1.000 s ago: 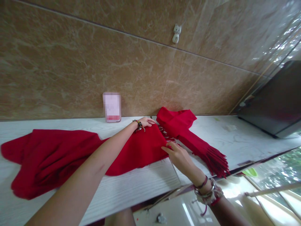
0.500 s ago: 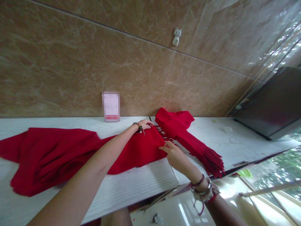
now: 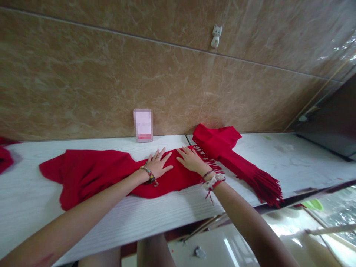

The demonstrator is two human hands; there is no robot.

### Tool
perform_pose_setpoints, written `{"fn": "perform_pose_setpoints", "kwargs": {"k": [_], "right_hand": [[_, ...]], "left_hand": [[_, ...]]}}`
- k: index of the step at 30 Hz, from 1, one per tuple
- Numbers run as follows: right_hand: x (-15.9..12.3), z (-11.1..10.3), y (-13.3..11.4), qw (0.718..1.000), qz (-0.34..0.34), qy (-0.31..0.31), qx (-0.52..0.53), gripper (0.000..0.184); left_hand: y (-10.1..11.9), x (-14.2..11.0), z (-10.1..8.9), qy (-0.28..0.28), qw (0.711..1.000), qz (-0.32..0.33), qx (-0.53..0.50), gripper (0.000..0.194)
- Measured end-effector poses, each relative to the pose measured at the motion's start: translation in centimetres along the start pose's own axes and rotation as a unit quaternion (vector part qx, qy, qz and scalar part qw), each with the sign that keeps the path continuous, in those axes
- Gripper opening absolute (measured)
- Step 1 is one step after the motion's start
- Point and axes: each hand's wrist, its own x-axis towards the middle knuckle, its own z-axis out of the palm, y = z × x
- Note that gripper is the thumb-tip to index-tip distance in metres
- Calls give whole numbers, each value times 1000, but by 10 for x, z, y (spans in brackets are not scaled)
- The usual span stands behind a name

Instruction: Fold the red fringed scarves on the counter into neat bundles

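Observation:
A long red scarf [image 3: 94, 170] lies along the white countertop, flatter at its fringed right end and rumpled on the left. My left hand [image 3: 158, 165] rests flat on the scarf's middle with its fingers spread. Close to its right, my right hand [image 3: 190, 158] lies on the flatter part near the fringe, fingers stretched out and palm down. Beyond that end is a second red scarf [image 3: 226, 154], folded over itself, its long fringe hanging toward the counter's front edge. Cloth beneath both palms is hidden.
The white countertop [image 3: 116, 226] runs along a brown marbled wall [image 3: 97, 85]. A blurred pink-and-white rectangular thing [image 3: 143, 126] leans on the wall. More red cloth [image 3: 4, 157] lies at the far left. A dark appliance-like box [image 3: 330, 122] stands at the right end.
My left hand has moved from the scarf's far corner back to its middle, fingers now spread. My right hand has left the near corner and lies flat on the cloth. The view has shifted left.

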Motion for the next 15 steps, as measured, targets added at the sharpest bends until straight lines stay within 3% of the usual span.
{"fn": "perform_pose_setpoints", "kwargs": {"k": [6, 15], "right_hand": [[-12, 7, 5, 997, 45, -30, -51, 44], [-24, -1, 28, 991, 130, -12, -27, 41]], "left_hand": [[2, 2, -3, -65, 998, 7, -1, 67], [-1, 2, -1, -48, 998, 29, -21, 75]]}}
